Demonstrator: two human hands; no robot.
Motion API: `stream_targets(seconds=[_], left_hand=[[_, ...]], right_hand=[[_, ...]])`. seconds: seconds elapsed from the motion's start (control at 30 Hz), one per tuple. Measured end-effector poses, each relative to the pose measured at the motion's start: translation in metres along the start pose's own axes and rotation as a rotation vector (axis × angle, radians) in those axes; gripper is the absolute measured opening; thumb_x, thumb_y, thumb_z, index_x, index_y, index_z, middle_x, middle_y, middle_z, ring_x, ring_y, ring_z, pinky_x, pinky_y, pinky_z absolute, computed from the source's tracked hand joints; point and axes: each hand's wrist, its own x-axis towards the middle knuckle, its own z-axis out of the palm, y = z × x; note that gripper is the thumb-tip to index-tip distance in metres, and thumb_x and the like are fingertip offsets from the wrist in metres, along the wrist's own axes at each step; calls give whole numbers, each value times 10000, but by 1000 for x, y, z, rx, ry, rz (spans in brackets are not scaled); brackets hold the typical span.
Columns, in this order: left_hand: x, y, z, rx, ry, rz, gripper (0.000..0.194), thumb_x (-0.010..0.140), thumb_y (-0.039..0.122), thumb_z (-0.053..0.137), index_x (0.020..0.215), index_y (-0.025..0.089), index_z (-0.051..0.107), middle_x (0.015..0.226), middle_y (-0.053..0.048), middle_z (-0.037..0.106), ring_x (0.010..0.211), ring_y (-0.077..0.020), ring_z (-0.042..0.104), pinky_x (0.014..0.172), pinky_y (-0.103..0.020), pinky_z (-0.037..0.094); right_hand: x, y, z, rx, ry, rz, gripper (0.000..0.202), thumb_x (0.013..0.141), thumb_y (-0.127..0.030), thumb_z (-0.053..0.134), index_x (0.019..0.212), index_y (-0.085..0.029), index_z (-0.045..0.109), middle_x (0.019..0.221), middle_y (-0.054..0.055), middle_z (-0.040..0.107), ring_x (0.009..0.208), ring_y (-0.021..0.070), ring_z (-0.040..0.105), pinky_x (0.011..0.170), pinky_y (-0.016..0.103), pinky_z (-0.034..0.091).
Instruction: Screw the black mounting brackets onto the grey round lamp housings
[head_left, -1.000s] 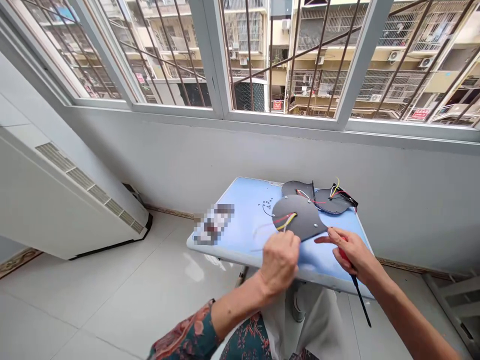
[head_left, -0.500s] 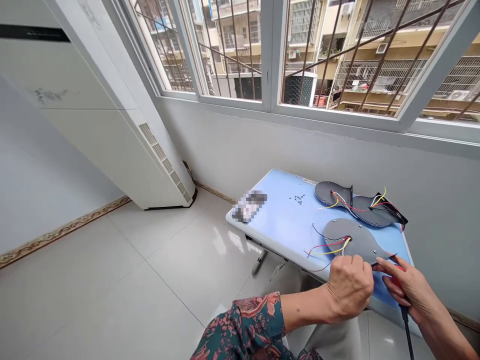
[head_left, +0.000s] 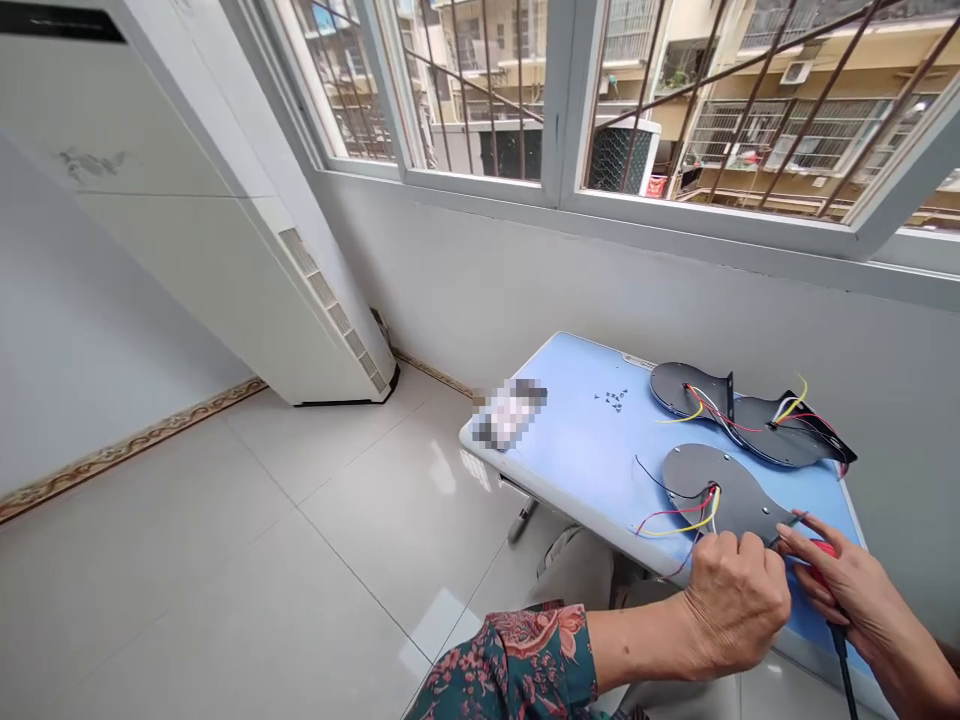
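A dark grey rounded plate (head_left: 727, 485) with red, yellow, white and black wires from its centre hole is over the near right part of the blue table. My left hand (head_left: 739, 600) is closed at the plate's near edge; its fingertips are turned away from view. At the plate's narrow right end, the fingers of my right hand (head_left: 847, 575) pinch the edge. That hand also holds a red-handled tool (head_left: 825, 550) with a black lower part and cord-like end, running down. Two similar grey plates (head_left: 679, 388) (head_left: 784, 430) with wires lie behind.
The blue table (head_left: 577, 440) stands against the wall below a barred window. A pixelated item (head_left: 510, 412) lies at its left end. A tall white cabinet-like unit (head_left: 300, 300) stands at the left on the tiled floor (head_left: 225, 560).
The view has shifted, so the table, plates and both hands appear farther right. Both hands keep their places at the near plate.
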Motion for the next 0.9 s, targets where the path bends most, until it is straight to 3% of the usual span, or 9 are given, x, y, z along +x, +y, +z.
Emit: stream_targets(seconds=[0.13, 0.23, 0.27, 0.33, 0.43, 0.5, 0.57, 0.73, 0.9], left_hand=[[-9, -2, -6, -53, -27, -41, 55, 997, 158, 554, 960, 149, 593, 847, -64, 637, 781, -205, 630, 631, -341, 457], [-16, -19, -21, -187, 9, -30, 142, 1020, 314, 599, 1036, 172, 602, 952, -61, 674, 854, -216, 629, 728, -359, 517], [-16, -28, -27, -213, 36, -42, 123, 1022, 300, 594, 1044, 180, 604, 991, -67, 681, 876, -220, 626, 769, -368, 528], [-12, -47, -37, -241, 85, -72, 131, 1023, 214, 562, 1145, 190, 602, 1092, -93, 687, 930, -224, 624, 810, -371, 536], [6, -72, -44, -245, 107, -103, 266, 978, 223, 636, 1238, 198, 585, 1179, -115, 675, 1011, -264, 615, 865, -420, 549], [22, -80, -40, -291, 68, -58, 342, 932, 217, 696, 1252, 199, 578, 1237, -123, 658, 1102, -289, 613, 930, -447, 552], [38, -81, -31, -373, 20, 14, 413, 894, 178, 724, 1274, 190, 563, 1290, -131, 642, 1195, -302, 601, 1013, -466, 539], [68, -73, -5, -552, -89, 99, 497, 847, 65, 687, 1302, 185, 527, 1330, -132, 640, 1259, -288, 600, 1092, -476, 513], [78, -72, 15, -624, -199, 68, 457, 826, 65, 696, 1242, 189, 553, 1262, -116, 676, 1190, -270, 636, 1051, -453, 534]], right_hand=[[-7, -13, -2, -142, 11, -62, 1095, 547, -528, 868, 1486, -169, 433, 628, -39, 648, 332, 74, 306, 303, 214, 213], [-17, -31, -16, -307, 131, -173, 838, 673, -585, 799, 1372, -193, 554, 615, -38, 639, 388, 89, 373, 340, 214, 270], [-22, -40, -21, -282, 170, -226, 727, 719, -586, 780, 1309, -205, 589, 607, -45, 614, 416, 90, 402, 357, 200, 278], [-33, -60, -27, -70, 208, -365, 542, 798, -576, 755, 1188, -225, 621, 551, -91, 481, 403, 65, 328, 359, 183, 218], [-44, -91, -22, 256, 253, -700, 343, 894, -552, 702, 988, -231, 624, 522, -115, 336, 391, 49, 249, 361, 185, 187], [-41, -104, -9, 406, 259, -862, 325, 917, -552, 669, 889, -235, 603, 520, -109, 322, 387, 54, 258, 360, 188, 193], [-30, -108, 6, 474, 228, -932, 336, 915, -546, 668, 834, -228, 598, 498, -112, 299, 379, 51, 239, 355, 185, 166], [4, -93, 31, 520, 163, -882, 344, 916, -519, 667, 775, -215, 591, 505, -107, 302, 392, 46, 236, 357, 188, 176], [16, -79, 29, 520, 189, -861, 335, 918, -505, 661, 770, -212, 596, 510, -105, 301, 396, 43, 230, 364, 191, 177]])
